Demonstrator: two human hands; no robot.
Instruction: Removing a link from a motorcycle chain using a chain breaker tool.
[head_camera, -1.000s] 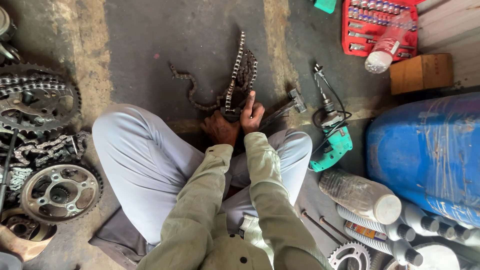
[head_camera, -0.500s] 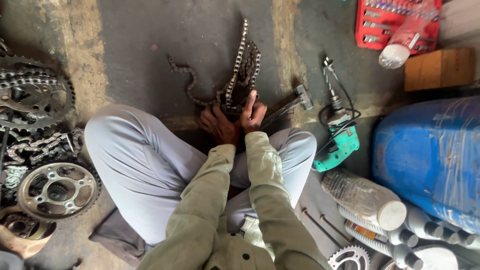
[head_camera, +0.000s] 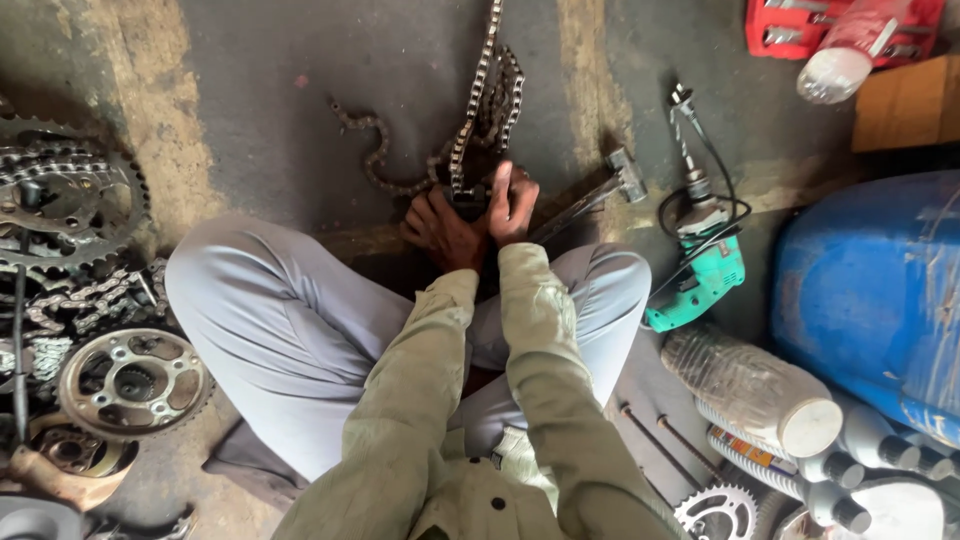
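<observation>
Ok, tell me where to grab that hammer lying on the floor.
Probably grip the hammer by its long handle, coming from above near the right hand. It lies flat, handle slanting toward the knees, metal head pointing away.

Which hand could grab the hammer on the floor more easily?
Probably the right hand. The hammer lies just beside it on the same side, handle pointing toward it. The left hand sits on the far side of the chain both hands grip.
</observation>
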